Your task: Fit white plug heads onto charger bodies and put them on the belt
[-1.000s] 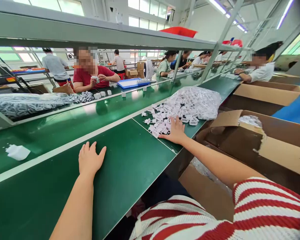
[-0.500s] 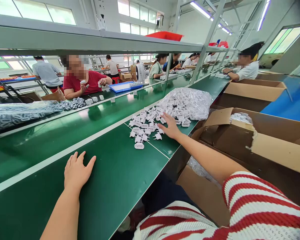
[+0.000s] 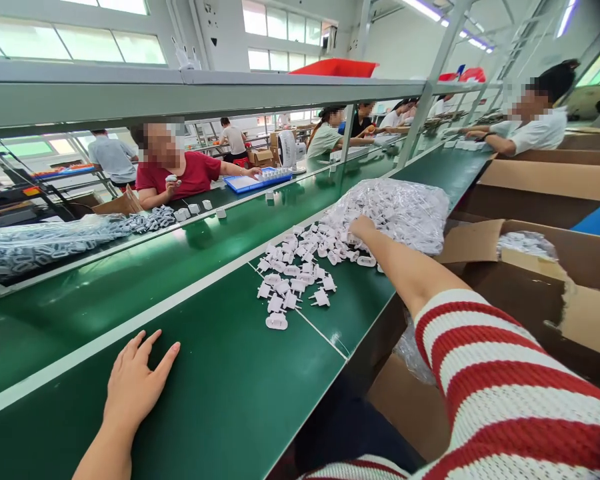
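My left hand [image 3: 136, 377] rests with fingers spread on the green work surface [image 3: 220, 373] and holds nothing. Loose white plug-like parts [image 3: 300, 273] lie in a pile at the middle of the surface. Behind and to the right of them is a clear plastic bag [image 3: 415, 207] full of similar parts. My right hand [image 3: 363, 227] reaches in where the loose parts meet the bag. Its fingers are hidden among the parts and the plastic, so their grip does not show.
Open cardboard boxes [image 3: 545, 180] stand along the right side. A metal shelf [image 3: 130, 97] crosses above the far belt. Opposite, a person in red [image 3: 190, 177] sits by a blue tray [image 3: 255, 183] and a bag of grey parts [image 3: 55, 243].
My right hand has moved forward from the loose parts to the bag's edge, its fingers now out of sight. The person in red has stretched an arm to the blue tray.
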Available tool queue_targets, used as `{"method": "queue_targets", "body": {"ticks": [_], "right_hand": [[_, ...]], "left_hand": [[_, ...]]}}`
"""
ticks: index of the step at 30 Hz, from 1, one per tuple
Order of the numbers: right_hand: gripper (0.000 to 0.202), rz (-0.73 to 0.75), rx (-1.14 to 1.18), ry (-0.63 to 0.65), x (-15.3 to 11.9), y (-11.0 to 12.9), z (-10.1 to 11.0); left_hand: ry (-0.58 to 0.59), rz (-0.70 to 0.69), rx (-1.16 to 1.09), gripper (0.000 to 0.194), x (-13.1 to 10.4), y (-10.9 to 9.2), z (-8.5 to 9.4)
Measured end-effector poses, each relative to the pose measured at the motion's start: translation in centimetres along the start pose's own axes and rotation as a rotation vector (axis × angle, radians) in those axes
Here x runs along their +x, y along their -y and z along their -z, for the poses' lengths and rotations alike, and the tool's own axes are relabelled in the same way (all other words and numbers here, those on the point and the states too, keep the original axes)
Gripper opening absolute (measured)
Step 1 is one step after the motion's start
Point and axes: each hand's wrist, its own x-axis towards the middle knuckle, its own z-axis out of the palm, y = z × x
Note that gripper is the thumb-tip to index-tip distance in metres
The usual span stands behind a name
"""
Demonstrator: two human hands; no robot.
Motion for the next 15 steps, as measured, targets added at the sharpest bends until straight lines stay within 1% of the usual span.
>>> {"method": "queue_targets", "body": {"ticks": [2,4,10,15], "right_hand": [[0.039,-0.124,-0.043,-0.018,1.7,-0.4,-0.3],[0.041,-0.187,-0.076,-0.034,3.3,-0.9,-0.7],[0.045,-0.185,-0.153,-0.066,7.6,-2.2,-1.1],[0.042,-0.194,-0.240,-0.023,10.6,-2.3,-1.0]], "left_hand": [[-0.008,0.012,0.017,0.083,0.3,0.2,0.0],[-0.017,0.025,0.032,0.079,0.4,0.2,0.0],[-0.083,0.024,-0.003,0.071,-0.7,-1.2,0.4],[-0.087,0.049,-0.028,0.066,-1.2,-2.1,0.8]]}}
